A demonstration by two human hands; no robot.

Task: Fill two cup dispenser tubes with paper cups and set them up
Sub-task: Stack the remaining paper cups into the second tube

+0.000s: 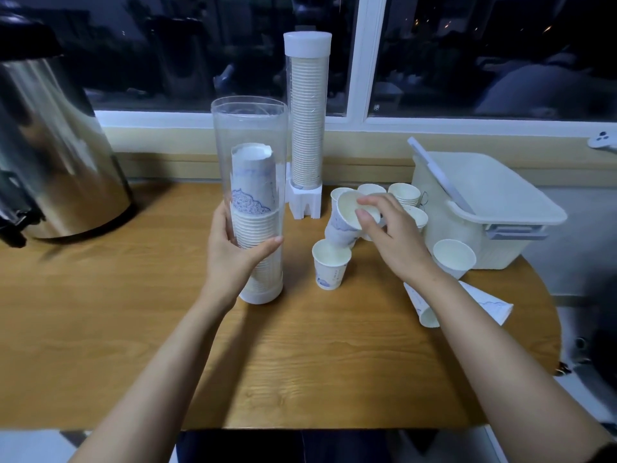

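- Dim, cool indoor light; the dark glass window panes point(167, 45) show night and faint reflections.
- Bright glare streaks the shiny steel urn point(56, 145).
- Soft shadows lie on the light wooden tabletop point(133, 312).
- Wide-angle bending and blur appear at the edges.

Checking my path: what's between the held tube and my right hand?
Head view: one upright paper cup stands between the tube and your right hand, which grips stacked cups.

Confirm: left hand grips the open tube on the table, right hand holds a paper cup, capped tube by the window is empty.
One error: in the head view the capped tube is packed with cups up to its cap. The left hand does grip the open tube, and the right hand holds a paper cup.
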